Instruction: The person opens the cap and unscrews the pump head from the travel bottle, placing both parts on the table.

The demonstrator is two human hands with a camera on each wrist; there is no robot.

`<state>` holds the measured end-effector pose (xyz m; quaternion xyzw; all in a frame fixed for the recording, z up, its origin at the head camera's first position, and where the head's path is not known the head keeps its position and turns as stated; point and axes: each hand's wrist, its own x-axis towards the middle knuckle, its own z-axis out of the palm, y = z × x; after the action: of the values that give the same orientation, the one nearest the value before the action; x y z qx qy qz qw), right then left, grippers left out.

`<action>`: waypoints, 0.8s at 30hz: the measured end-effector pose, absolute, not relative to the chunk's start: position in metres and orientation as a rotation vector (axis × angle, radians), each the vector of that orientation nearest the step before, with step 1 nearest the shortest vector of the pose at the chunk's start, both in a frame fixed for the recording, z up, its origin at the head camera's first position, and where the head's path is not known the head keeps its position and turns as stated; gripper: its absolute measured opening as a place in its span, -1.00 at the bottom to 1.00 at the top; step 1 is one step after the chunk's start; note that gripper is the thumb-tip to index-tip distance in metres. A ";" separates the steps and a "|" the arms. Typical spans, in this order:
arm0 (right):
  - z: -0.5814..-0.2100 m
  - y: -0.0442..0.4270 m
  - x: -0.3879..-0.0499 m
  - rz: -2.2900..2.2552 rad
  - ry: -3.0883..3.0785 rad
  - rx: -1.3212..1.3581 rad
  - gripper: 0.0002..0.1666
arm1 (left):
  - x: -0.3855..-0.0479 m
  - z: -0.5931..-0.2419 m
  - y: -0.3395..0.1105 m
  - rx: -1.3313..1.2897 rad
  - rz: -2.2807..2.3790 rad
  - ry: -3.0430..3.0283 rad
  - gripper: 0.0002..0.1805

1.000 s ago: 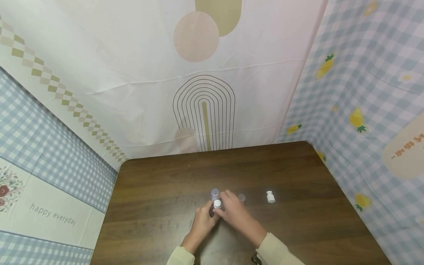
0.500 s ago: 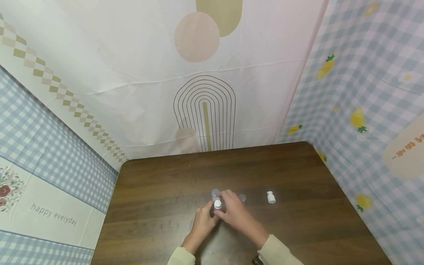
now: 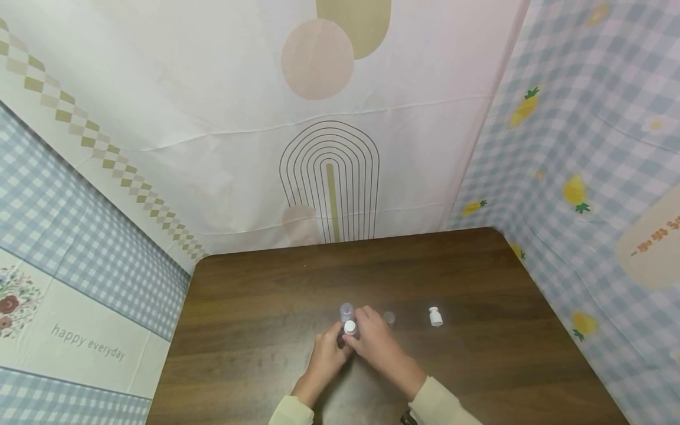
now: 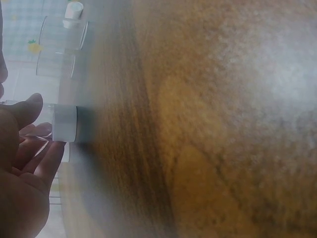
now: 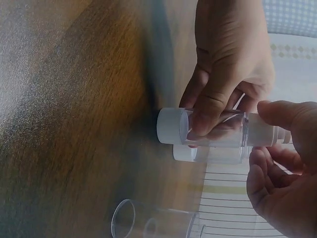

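My left hand (image 3: 325,353) grips the side of a clear bottle with a white base (image 5: 173,126), held upright just at the table surface. My right hand (image 3: 379,342) pinches the white pump top (image 3: 349,327) at the bottle's neck between thumb and fingers. In the right wrist view the white collar (image 5: 261,132) sits against the bottle's rim. Directly behind stands a second clear bottle (image 3: 346,309), its white base (image 5: 184,152) partly hidden by the held one.
A clear cap (image 3: 389,317) stands right of my right hand. Farther right is a small white bottle-shaped piece (image 3: 435,317). The brown wooden table (image 3: 255,295) ends at fabric-covered walls behind and at both sides.
My right fingers shift slightly around the white pump top and back. The left hand keeps its grip on the bottle, and the other things stay where they were.
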<state>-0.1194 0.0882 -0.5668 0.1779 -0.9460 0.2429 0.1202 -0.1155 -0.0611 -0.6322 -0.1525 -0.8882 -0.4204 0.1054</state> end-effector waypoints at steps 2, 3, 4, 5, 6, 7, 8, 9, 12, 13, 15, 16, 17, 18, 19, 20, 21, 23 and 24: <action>-0.568 0.089 -0.119 0.716 -2.742 0.534 -0.56 | -0.115 -0.632 -0.061 -0.447 -1.259 -2.618 -0.61; -0.568 0.089 -0.119 0.726 -2.732 0.542 -0.56 | -0.115 -0.632 -0.061 -0.447 -1.267 -2.617 -0.62; -0.569 0.089 -0.119 0.739 -2.725 0.549 -0.57 | -0.115 -0.631 -0.061 -0.447 -1.274 -2.615 -0.62; -0.569 0.090 -0.118 0.760 -2.720 0.553 -0.58 | -0.115 -0.631 -0.061 -0.446 -1.277 -2.615 -0.62; -0.569 0.091 -0.118 0.780 -2.716 0.560 -0.58 | -0.115 -0.631 -0.060 -0.445 -1.277 -2.615 -0.63; -0.569 0.091 -0.118 0.808 -2.712 0.567 -0.59 | -0.115 -0.631 -0.060 -0.443 -1.276 -2.615 -0.64; -0.568 0.092 -0.118 0.832 -2.710 0.574 -0.59 | -0.115 -0.631 -0.060 -0.440 -1.276 -2.615 -0.65; -0.568 0.092 -0.118 0.855 -2.708 0.584 -0.60 | -0.115 -0.630 -0.060 -0.438 -1.276 -2.615 -0.66; -0.566 0.093 -0.119 0.911 -2.715 0.619 -0.61 | -0.115 -0.630 -0.060 -0.434 -1.285 -2.613 -0.66; -0.565 0.093 -0.119 0.926 -2.718 0.634 -0.60 | -0.115 -0.630 -0.060 -0.434 -1.288 -2.612 -0.66; -0.564 0.093 -0.118 0.927 -2.729 0.661 -0.55 | -0.115 -0.630 -0.061 -0.439 -1.286 -2.610 -0.65; -0.563 0.092 -0.118 0.923 -2.731 0.672 -0.52 | -0.114 -0.630 -0.061 -0.441 -1.276 -2.610 -0.65; -0.563 0.091 -0.118 0.910 -2.729 0.683 -0.49 | -0.114 -0.630 -0.062 -0.444 -1.264 -2.611 -0.65; -0.562 0.091 -0.118 0.889 -2.729 0.680 -0.48 | -0.114 -0.630 -0.062 -0.448 -1.245 -2.611 -0.65; -0.562 0.090 -0.117 0.857 -2.726 0.675 -0.47 | -0.114 -0.630 -0.062 -0.448 -1.230 -2.612 -0.65; -0.563 0.089 -0.117 0.819 -2.724 0.662 -0.45 | -0.114 -0.630 -0.063 -0.451 -1.218 -2.611 -0.64; -0.564 0.088 -0.117 0.788 -2.719 0.644 -0.44 | -0.114 -0.629 -0.063 -0.451 -1.208 -2.612 -0.64; -0.566 0.085 -0.117 0.713 -2.714 0.597 -0.39 | -0.114 -0.629 -0.064 -0.447 -1.202 -2.616 -0.63; -0.566 0.085 -0.117 0.682 -2.716 0.569 -0.38 | -0.113 -0.628 -0.064 -0.444 -1.203 -2.617 -0.62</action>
<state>-0.1173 0.0847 -0.5664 0.1971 -0.9409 0.2364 0.1417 -0.1132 -0.0637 -0.6282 -0.1515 -0.8922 -0.4101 0.1132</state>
